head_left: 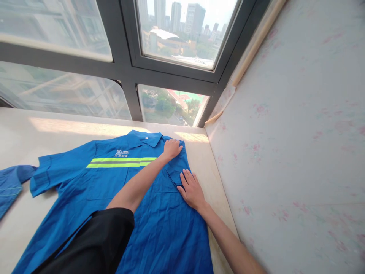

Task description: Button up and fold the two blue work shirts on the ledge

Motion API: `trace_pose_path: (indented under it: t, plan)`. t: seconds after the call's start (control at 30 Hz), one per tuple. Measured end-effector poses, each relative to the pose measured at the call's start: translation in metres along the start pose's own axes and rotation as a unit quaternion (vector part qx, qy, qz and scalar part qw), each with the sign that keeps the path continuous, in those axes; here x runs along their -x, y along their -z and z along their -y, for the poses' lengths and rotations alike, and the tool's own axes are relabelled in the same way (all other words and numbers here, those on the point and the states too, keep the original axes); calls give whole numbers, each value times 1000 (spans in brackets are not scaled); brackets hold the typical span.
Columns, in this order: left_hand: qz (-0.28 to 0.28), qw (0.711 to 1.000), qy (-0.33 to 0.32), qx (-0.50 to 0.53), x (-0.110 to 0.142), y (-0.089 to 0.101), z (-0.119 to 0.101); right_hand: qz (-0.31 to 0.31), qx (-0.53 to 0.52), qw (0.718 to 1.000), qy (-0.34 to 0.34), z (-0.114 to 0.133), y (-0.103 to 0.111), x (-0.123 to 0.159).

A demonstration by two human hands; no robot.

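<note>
A blue work shirt (159, 228) with a yellow-green reflective stripe (119, 162) lies spread flat on a pale ledge (23, 137), collar toward the window. My left hand (172, 148) rests flat on the shirt's right shoulder next to the collar, fingers stretched out. My right hand (191, 189) lies flat, fingers spread, on the folded right edge of the shirt, lower down. Neither hand holds anything. My black sleeve (97, 243) covers part of the shirt's lower left.
A large dark-framed window (128, 64) runs along the far side of the ledge. A wall with faded floral wallpaper (291, 144) closes off the right. Another piece of blue cloth (10, 186) lies at the left edge.
</note>
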State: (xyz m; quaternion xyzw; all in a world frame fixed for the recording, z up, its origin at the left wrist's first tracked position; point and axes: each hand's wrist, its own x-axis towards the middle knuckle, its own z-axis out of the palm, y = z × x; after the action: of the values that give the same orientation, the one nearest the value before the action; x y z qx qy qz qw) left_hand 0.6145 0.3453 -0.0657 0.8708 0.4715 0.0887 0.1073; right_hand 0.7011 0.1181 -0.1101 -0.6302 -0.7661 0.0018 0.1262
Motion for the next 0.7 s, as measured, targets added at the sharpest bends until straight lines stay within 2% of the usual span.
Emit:
trace_pose_path:
  t: [0.07, 0.17, 0.37, 0.43, 0.5, 0.6, 0.7]
  plan:
    - [34, 999, 30, 18, -6, 8, 2, -2, -1, 1000, 0, 0, 0, 0]
    - [54, 997, 56, 26, -13, 14, 7, -8, -3, 1000, 0, 0, 0, 1]
    - [59, 994, 96, -4, -7, 6, 8, -10, -2, 1000, 1, 0, -1, 1]
    - [34, 997, 67, -17, -4, 3, 2, -7, -1, 1000, 0, 0, -1, 1]
    - [13, 1000, 7, -24, -3, 0, -4, -4, -2, 1000, 0, 0, 0, 1]
    - [14, 996, -87, -27, -3, -7, -7, -3, -6, 1000, -3, 0, 0, 1]
    - [20, 992, -120, -36, -2, -19, -2, -2, -10, 1000, -5, 0, 1, 1]
